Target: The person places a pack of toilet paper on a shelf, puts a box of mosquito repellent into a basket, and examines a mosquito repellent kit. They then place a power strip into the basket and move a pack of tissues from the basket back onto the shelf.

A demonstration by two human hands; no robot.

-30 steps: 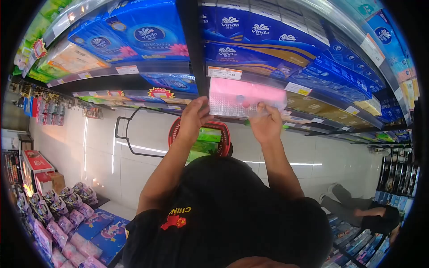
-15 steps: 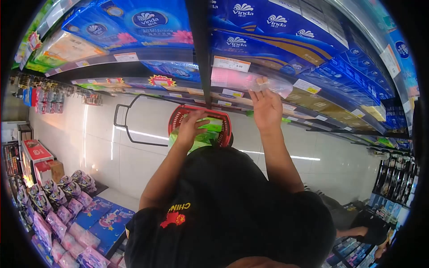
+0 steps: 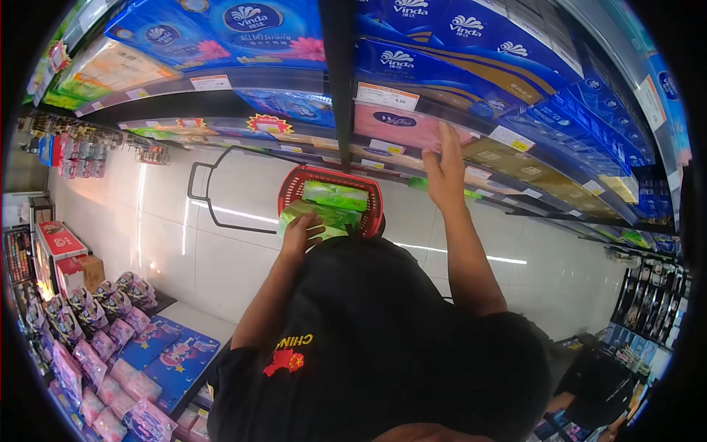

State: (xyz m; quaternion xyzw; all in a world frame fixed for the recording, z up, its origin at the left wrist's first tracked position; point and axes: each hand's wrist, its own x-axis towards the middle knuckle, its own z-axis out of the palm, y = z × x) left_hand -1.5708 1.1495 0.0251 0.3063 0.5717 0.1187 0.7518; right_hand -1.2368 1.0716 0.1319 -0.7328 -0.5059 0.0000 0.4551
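Note:
My right hand (image 3: pixel 448 168) reaches up to a pink tissue pack (image 3: pixel 394 127) on the shelf, its fingers spread at the pack's right end. Lower down, my left hand (image 3: pixel 300 230) is over a green pack (image 3: pixel 335 219) in a red basket (image 3: pixel 289 188), with its fingers apart. A second bright green pack (image 3: pixel 335 194) lies in the basket above that one. Blue Vinda packs (image 3: pixel 442 70) stand on the shelf above the pink pack.
The basket's dark handle frame (image 3: pixel 211 193) extends left over the tiled floor. Shelves with price labels (image 3: pixel 387 96) run across the top. Pink packs (image 3: pixel 125 390) sit at the lower left. Another person (image 3: pixel 598 383) is at the lower right.
My right hand has turned and its fingers now meet the pink pack, whose dark label shows. My left hand has moved down and left, uncovering the bright green pack. The view has shifted slightly.

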